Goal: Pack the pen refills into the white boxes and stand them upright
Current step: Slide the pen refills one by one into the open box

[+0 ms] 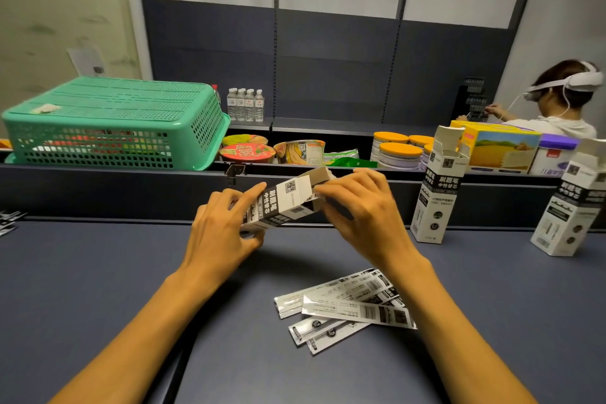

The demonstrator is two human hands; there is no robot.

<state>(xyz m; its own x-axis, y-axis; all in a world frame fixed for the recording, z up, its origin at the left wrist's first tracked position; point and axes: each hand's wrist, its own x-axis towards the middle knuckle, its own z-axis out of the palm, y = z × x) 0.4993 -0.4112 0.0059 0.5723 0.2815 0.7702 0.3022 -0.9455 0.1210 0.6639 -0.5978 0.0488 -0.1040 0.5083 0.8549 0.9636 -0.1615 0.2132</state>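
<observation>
A white refill box (282, 203) was held tilted above the table (131, 272), gripped at its lower end by the left hand (219, 229), while its open flap end was pinched by the right hand (357, 213), apparently for loading. Pen refill packets (344, 305) lay just below.

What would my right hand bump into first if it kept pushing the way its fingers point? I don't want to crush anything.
The right hand points left, into the open end of the white box that the left hand grips. It would meet that box's end flaps first; it already looks to be touching them.
</observation>
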